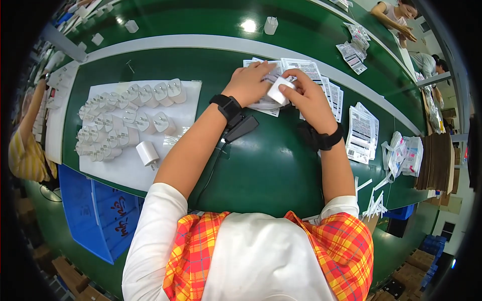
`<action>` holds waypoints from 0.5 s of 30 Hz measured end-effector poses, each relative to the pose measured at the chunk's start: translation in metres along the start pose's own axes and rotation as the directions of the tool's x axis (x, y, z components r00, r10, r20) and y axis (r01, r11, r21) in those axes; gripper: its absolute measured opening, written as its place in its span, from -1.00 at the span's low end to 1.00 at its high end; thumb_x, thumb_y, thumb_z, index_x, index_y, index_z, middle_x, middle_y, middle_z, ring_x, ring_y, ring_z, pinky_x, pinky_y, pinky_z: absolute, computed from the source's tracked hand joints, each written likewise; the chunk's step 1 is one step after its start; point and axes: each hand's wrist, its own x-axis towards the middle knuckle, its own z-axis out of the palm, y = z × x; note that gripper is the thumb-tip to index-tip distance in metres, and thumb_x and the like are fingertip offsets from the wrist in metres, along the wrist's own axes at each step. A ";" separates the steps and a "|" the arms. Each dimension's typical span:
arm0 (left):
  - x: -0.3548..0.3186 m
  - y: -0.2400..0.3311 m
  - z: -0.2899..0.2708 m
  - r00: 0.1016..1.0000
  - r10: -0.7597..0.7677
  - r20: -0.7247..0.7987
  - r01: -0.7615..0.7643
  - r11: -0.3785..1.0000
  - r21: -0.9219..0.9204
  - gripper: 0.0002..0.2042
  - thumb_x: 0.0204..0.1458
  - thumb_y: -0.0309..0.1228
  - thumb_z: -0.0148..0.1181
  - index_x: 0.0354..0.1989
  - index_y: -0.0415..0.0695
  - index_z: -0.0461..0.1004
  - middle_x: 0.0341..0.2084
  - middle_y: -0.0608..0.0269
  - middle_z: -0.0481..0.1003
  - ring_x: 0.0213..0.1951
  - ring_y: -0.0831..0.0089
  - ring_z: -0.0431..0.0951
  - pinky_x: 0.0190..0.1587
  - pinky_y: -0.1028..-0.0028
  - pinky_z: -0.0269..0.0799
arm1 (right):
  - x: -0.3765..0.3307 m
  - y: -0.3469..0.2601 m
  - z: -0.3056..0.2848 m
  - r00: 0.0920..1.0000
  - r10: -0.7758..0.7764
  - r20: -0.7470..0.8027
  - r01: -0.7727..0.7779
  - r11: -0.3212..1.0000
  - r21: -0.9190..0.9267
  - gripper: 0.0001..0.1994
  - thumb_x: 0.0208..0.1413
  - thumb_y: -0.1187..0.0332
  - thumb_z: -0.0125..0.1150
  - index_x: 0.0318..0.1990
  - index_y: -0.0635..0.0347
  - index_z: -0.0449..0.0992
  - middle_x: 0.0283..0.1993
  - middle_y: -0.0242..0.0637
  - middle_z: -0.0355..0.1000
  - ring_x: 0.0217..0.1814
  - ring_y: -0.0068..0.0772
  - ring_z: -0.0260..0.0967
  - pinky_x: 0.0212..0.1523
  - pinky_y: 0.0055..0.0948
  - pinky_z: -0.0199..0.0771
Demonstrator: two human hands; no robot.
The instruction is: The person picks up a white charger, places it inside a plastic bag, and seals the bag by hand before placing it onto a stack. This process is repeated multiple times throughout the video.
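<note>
Pinched in my right hand [307, 95] is a white wall charger [281, 91], held just over the printed packaging. Beside it, my left hand [251, 83] has its fingertips closed on the edge of a printed plastic bag [269, 105]; the fingers partly cover that bag. More flat printed bags [331, 93] lie fanned out behind and to the right of my right hand. To the left, several white chargers [143, 122] stand in rows on a white sheet [188, 100] with their metal prongs up. One charger [147, 153] lies on its side near the sheet's front edge.
A stack of printed bags [361, 133] and filled packs [405, 155] sit on the right, with white strips [374, 203] by the edge. Blue bin [83, 213] stands below left. Beyond the pale rail, a green belt [211, 20] carries chargers. Other people work at both sides.
</note>
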 end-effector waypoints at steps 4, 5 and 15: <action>0.003 -0.008 -0.006 0.997 -0.015 0.072 0.029 0.981 -0.193 -0.52 0.01 -0.28 0.07 0.19 0.09 0.41 0.27 0.08 0.27 0.31 0.24 0.21 0.29 0.20 0.10 | -0.001 0.003 0.002 0.984 -0.085 0.157 0.084 0.996 0.012 -0.63 0.14 0.22 0.23 0.04 0.12 0.36 -0.46 -0.34 0.42 -0.51 -0.56 0.28 -0.41 -0.54 0.30; 0.002 -0.010 -0.007 0.997 0.046 0.063 -0.041 0.996 -0.079 -0.52 0.01 -0.28 0.07 0.19 0.11 0.41 0.27 0.08 0.27 0.31 0.24 0.22 0.28 0.19 0.11 | 0.000 0.002 0.003 0.988 -0.040 0.150 0.045 0.998 -0.035 -0.63 0.13 0.23 0.23 0.05 0.12 0.36 -0.45 -0.34 0.43 -0.49 -0.55 0.30 -0.39 -0.54 0.31; -0.015 0.030 -0.029 0.976 -0.043 0.214 -0.060 0.890 0.452 -0.45 -0.19 -0.31 0.19 0.13 0.11 0.45 0.27 0.14 0.27 0.25 0.14 0.28 0.26 0.23 0.17 | 0.006 0.026 0.002 0.984 -0.115 0.135 0.134 0.982 -0.137 -0.52 -0.03 0.36 0.30 0.07 0.15 0.29 -0.20 -0.16 0.43 -0.29 -0.43 0.40 -0.25 -0.47 0.42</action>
